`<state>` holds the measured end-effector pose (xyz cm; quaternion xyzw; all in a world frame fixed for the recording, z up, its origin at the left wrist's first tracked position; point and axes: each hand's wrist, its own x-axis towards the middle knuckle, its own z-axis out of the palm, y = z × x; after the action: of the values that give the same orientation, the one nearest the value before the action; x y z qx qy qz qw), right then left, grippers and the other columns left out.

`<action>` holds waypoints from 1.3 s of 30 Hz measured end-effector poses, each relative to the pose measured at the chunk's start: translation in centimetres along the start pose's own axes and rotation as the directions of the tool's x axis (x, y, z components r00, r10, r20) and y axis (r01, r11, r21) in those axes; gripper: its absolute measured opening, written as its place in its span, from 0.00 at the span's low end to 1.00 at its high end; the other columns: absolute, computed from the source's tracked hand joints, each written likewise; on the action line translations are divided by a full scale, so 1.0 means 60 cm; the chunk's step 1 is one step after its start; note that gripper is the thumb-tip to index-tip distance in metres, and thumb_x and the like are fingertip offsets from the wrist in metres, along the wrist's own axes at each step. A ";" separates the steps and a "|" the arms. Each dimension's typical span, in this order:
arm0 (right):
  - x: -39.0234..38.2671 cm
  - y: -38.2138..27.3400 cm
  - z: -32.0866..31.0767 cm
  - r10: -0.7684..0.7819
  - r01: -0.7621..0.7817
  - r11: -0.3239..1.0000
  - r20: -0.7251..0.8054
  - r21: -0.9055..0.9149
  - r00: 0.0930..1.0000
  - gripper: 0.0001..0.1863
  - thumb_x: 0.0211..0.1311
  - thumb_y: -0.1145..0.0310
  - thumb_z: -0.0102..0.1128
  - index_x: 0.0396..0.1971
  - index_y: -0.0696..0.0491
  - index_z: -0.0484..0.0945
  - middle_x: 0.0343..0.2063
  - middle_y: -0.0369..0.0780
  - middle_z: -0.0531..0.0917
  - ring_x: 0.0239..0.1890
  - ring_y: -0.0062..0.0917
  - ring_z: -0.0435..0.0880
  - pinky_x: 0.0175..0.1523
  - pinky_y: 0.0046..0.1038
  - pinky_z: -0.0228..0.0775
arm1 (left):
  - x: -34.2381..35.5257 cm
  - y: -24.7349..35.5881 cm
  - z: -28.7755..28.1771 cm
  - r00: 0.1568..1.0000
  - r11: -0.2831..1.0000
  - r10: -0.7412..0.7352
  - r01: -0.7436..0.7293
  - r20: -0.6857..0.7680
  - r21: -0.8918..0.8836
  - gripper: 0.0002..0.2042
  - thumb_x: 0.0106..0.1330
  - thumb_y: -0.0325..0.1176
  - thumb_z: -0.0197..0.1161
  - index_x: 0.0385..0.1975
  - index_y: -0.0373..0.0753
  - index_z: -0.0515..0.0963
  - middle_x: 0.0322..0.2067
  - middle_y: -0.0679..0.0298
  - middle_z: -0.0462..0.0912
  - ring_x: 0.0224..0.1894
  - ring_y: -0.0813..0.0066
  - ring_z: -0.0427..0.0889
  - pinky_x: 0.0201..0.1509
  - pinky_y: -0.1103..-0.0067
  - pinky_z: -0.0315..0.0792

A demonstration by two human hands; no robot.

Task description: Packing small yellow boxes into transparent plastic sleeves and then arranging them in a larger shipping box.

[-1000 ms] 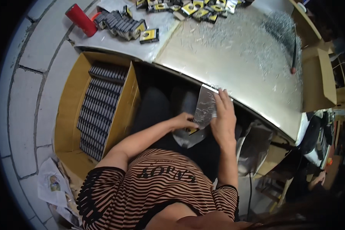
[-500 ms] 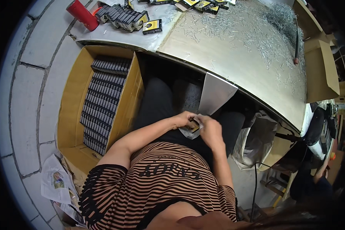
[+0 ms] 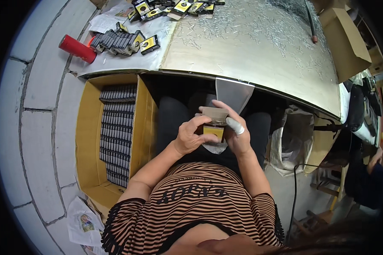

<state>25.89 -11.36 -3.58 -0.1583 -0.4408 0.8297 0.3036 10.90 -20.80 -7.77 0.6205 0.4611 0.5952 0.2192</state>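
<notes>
Above my lap I hold a small black and yellow carton between both hands. Its grey-brown flap stands up, and shiny contents show faintly at the mouth. My left hand is closed on the carton's left side, thumb along its yellow face. On the opposite side, my right hand grips it with the fingers behind the flap. White tape wraps the right thumb. Below the carton, part of a shiny clear bag or sheet shows over my lap.
To my left, a large cardboard box holds packed rows of small cartons. Loose metal pins litter the table. At the far left are a red cylinder and stacked cartons. A whitish sack hangs right.
The view has shifted. My hands have turned the carton so its yellow face and raised flap show. My right hand has opened out from a pinch to a grip along its side.
</notes>
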 end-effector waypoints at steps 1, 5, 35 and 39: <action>0.006 0.000 0.003 -0.012 0.010 0.998 0.034 0.057 0.999 0.26 0.66 0.59 0.48 0.54 0.65 0.70 0.51 0.47 0.77 0.54 0.32 0.76 0.61 0.30 0.64 | 0.003 0.000 -0.001 1.000 1.000 0.002 -0.002 -0.007 0.005 0.27 0.50 0.31 0.75 0.49 0.33 0.69 0.39 0.55 0.80 0.38 0.73 0.81 0.38 0.81 0.75; 0.003 0.008 -0.026 0.073 -0.087 0.987 -0.107 -0.136 0.992 0.18 0.60 0.74 0.48 0.50 0.63 0.74 0.43 0.41 0.80 0.45 0.22 0.78 0.53 0.23 0.69 | 0.011 0.006 -0.008 1.000 0.984 -0.019 0.023 -0.025 0.178 0.22 0.50 0.31 0.75 0.42 0.33 0.72 0.32 0.56 0.81 0.30 0.71 0.82 0.32 0.82 0.74; 0.010 -0.004 -0.008 -0.109 -0.068 0.764 -0.232 -0.642 0.967 0.12 0.62 0.70 0.59 0.39 0.62 0.83 0.36 0.40 0.86 0.39 0.20 0.82 0.48 0.22 0.71 | 0.054 -0.003 -0.002 0.856 0.833 -0.516 0.493 -0.032 -0.251 0.26 0.57 0.22 0.68 0.57 0.32 0.70 0.18 0.73 0.72 0.23 0.93 0.65 0.25 0.91 0.62; 0.045 -0.005 0.002 -0.261 0.033 0.732 -0.236 -0.681 0.936 0.14 0.66 0.68 0.55 0.45 0.62 0.81 0.40 0.41 0.85 0.43 0.21 0.81 0.52 0.23 0.70 | 0.097 -0.025 -0.024 0.847 0.852 -0.523 0.523 -0.096 -0.029 0.12 0.56 0.30 0.70 0.35 0.31 0.77 0.21 0.65 0.80 0.26 0.87 0.77 0.29 0.85 0.71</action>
<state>23.87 -9.55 -3.27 -0.3509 -0.6647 0.5536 0.3586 8.27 -15.63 -5.61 0.4410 0.6225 0.5438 0.3499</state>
